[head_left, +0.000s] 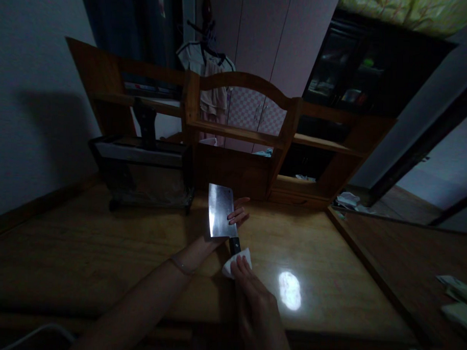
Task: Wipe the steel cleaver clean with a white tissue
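Observation:
A steel cleaver (219,211) with a dark handle stands blade-up above the wooden desk (100,252). My left hand (238,213) is behind the blade, its fingers showing past the right edge and supporting the flat side. My right hand (254,298) is closed around the handle, pressing a white tissue (236,261) against it.
A dark knife rack (141,172) stands at the back left of the desk. A wooden shelf unit (238,134) runs along the back. White papers (457,297) lie on the side surface at right. A light reflection shines on the desk near my right hand.

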`<state>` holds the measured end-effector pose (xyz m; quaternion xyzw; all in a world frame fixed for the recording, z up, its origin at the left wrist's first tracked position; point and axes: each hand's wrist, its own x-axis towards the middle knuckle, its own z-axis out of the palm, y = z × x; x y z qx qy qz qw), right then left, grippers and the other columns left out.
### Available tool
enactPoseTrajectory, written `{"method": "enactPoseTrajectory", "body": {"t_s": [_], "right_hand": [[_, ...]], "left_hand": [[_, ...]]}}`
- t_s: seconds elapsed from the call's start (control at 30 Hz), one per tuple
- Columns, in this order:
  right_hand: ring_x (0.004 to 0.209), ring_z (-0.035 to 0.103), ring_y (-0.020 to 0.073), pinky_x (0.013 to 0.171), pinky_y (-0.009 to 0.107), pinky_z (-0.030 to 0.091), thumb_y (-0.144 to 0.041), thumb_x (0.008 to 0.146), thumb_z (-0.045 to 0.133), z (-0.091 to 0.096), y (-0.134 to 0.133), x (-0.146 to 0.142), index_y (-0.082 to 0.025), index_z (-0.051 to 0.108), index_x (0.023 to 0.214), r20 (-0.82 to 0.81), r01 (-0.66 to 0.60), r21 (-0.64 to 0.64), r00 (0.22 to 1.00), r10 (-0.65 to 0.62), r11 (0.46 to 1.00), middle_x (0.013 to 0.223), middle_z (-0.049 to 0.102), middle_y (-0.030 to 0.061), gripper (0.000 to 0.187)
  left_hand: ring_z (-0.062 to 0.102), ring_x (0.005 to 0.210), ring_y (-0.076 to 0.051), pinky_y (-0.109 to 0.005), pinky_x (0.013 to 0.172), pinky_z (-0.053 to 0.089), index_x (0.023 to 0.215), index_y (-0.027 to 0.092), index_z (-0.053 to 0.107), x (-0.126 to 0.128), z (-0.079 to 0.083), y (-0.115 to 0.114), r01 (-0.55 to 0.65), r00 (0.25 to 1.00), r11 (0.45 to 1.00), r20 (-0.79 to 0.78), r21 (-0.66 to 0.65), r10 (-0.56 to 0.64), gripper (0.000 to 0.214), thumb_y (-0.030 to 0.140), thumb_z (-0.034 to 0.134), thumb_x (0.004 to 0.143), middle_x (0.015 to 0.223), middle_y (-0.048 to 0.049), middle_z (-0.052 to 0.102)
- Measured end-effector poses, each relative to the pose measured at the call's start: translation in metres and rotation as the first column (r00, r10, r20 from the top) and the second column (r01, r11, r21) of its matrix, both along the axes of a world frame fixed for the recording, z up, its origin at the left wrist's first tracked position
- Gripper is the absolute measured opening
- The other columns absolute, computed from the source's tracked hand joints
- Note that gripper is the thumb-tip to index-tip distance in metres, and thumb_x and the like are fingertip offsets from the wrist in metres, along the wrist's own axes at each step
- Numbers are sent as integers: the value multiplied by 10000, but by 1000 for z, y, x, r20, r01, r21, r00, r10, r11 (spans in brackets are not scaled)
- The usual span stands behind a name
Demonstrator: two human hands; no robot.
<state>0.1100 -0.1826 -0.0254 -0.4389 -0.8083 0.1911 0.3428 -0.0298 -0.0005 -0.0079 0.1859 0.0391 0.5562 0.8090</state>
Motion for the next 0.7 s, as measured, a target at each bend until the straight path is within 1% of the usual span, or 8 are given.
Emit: {"method": "enactPoseTrajectory", "body": {"t_s": [0.13, 0.3, 0.37, 0.47, 0.53, 0.63, 0.7], "right_hand": [[1422, 279, 249, 1119, 484, 372, 29, 771, 368, -8, -13, 7, -172, 339, 1516, 49, -22, 49, 999, 19, 999, 1537, 321, 96, 772], [1399, 327, 262, 1069, 479, 428, 15, 780, 364, -15, -16, 7, -167, 308, 1522, 70, -13, 127, 998, 4, 992, 1516, 356, 125, 766], [1390, 345, 257, 1069, 456, 432, 11, 803, 360, -14, -16, 5, -167, 282, 1531, 48, 14, 117, 999, -20, 993, 1516, 356, 130, 754], [1385, 356, 244, 1079, 420, 423, -1, 849, 357, -12, -16, 3, -187, 271, 1538, 10, 57, 82, 998, -58, 995, 1508, 377, 115, 719], [1382, 359, 244, 1083, 412, 416, -7, 865, 361, -11, -17, 2, -205, 268, 1542, -7, 58, 75, 998, -57, 995, 1504, 387, 103, 711], [1383, 353, 249, 1088, 419, 405, -7, 860, 374, -9, -17, 2, -221, 253, 1550, -29, 39, 53, 999, -37, 998, 1517, 364, 93, 732], [1389, 340, 243, 1092, 431, 401, 5, 869, 344, -10, -15, 2, -238, 265, 1547, -58, 46, 22, 997, -45, 999, 1522, 357, 82, 724]], "left_hand": [[350, 462, -93, -273, 653, 487, 1294, 62, 558, -1, 2, -4, 15, 1000, 1000, -6, 23, -15, 399, 250, 385, 988, 555, 45, 337], [319, 456, -82, -292, 738, 510, 1281, 38, 552, -1, 5, -6, 29, 999, 999, -32, 40, -28, 388, 190, 359, 981, 539, 65, 293], [316, 457, -82, -304, 774, 514, 1280, 29, 549, -1, 6, -6, 35, 999, 999, -37, 41, -33, 390, 176, 349, 979, 532, 70, 278], [331, 466, -87, -319, 813, 512, 1313, 27, 526, -2, 6, -7, 41, 999, 998, -35, 39, -40, 406, 156, 348, 971, 543, 61, 316], [341, 467, -92, -326, 823, 513, 1332, 36, 516, -2, 6, -8, 40, 999, 999, -30, 36, -39, 416, 157, 365, 964, 548, 56, 334], [346, 455, -99, -328, 800, 522, 1336, 57, 527, -1, 7, -7, 35, 999, 999, -21, 29, -35, 422, 174, 399, 951, 532, 56, 326], [339, 443, -100, -327, 761, 530, 1325, 83, 549, 0, 7, -6, 34, 999, 999, -19, 23, -33, 415, 183, 411, 947, 527, 52, 333]]}}
